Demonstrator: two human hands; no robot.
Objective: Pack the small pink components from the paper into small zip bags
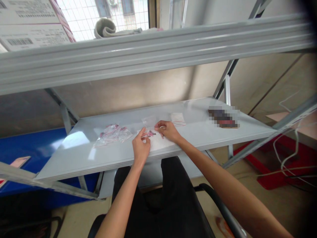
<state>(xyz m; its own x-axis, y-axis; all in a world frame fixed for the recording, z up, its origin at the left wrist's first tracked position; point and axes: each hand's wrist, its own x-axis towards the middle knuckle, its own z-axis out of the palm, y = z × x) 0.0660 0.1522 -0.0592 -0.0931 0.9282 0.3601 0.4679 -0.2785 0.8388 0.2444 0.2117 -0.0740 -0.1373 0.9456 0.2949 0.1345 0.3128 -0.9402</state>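
My left hand [141, 147] is at the front middle of the grey shelf, thumb and index finger curled around the end of small pink-and-dark pieces [151, 134]. Just right of them, my right hand [169, 131] has its fingers bent into a pinch; what is between its fingertips is too small to make out. Under both hands lies a white sheet or flat bag [159, 143]. Behind the fingers is a clear plastic bag [148, 121]. To the left, several clear bags with pink contents [112, 133] lie in a pile.
A small white packet [177, 118] lies behind my right hand. Farther right is a blurred-out dark object [224, 118]. The grey shelf [79, 158] has an upper beam [158, 49] above it. White boxes [34, 24] and a rolled cloth [105, 28] rest up there.
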